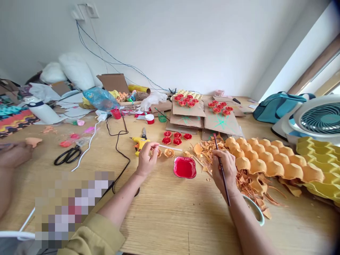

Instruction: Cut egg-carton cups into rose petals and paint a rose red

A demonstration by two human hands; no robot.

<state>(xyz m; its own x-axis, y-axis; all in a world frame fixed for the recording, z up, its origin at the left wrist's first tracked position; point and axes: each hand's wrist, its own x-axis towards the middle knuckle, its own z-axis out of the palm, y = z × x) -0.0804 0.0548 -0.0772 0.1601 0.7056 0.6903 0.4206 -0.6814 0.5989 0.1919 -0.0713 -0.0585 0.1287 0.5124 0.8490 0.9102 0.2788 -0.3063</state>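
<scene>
My left hand has its thumb and fingertips closed at the left side of an unpainted orange carton rose, which they partly cover. Just right of it lies a second unpainted rose. A thin dark paintbrush is held in my right hand, its reddish bristles pointing up and away. Between my hands stands a scalloped dish of red paint. Several red-painted roses sit in two rows behind it. A yellow glue gun lies beyond my left hand.
Orange egg cartons and torn scraps lie at right, near a roll of tape. Cardboard sheets carry more red roses at the back. Black scissors and cords are at left, where another person's hand holds an orange piece.
</scene>
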